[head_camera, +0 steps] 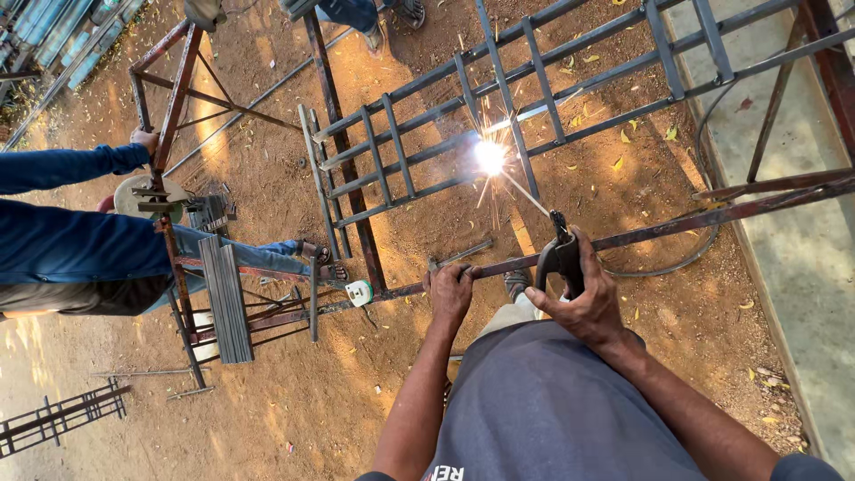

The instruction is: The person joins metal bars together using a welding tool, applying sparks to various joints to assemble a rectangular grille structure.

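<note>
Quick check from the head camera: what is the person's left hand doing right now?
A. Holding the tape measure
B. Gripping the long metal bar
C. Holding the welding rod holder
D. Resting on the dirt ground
B: the left hand is closed around the long metal bar, while the right hand holds the welding rod holder whose rod reaches the bright arc on the metal grille.

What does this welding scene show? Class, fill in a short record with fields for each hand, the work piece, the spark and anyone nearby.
left hand: grips a rusty steel bar
right hand: holds a welding electrode holder, rod pointing at the frame
work piece: grey metal grille frame lying on the dirt ground
spark: bright arc on a frame bar
nearby: a person in a blue sleeve, hand on a rusty stand
</note>
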